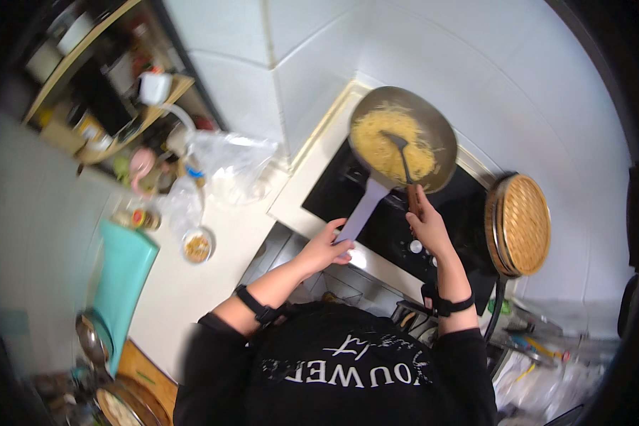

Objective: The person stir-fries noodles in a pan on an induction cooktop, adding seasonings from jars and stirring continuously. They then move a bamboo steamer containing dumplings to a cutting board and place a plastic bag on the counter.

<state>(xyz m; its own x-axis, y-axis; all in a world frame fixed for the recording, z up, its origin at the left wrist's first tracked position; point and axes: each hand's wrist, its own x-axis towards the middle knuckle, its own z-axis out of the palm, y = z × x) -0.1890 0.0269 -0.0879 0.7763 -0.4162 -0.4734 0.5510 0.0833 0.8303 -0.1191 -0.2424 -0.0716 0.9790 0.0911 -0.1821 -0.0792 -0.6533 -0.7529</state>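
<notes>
A frying pan [441, 125] with a pale purple handle stands over the black cooktop [325, 197], near the wall corner. Yellow shredded food [375, 130] lies spread inside it. My left hand [327, 247] is closed around the end of the pan's handle. With my right hand [428, 221] I grip the wooden handle of a dark spatula [398, 140], whose head rests in the food. Whether the pan touches the cooktop cannot be told.
A bamboo steamer lid [526, 224] on a pan stands right of the cooktop. Left on the counter [186, 298] are a small bowl of chopped food [197, 247], a jar [146, 219], plastic bags [234, 160] and a turquoise board [122, 266]. Tiled walls border the cooktop.
</notes>
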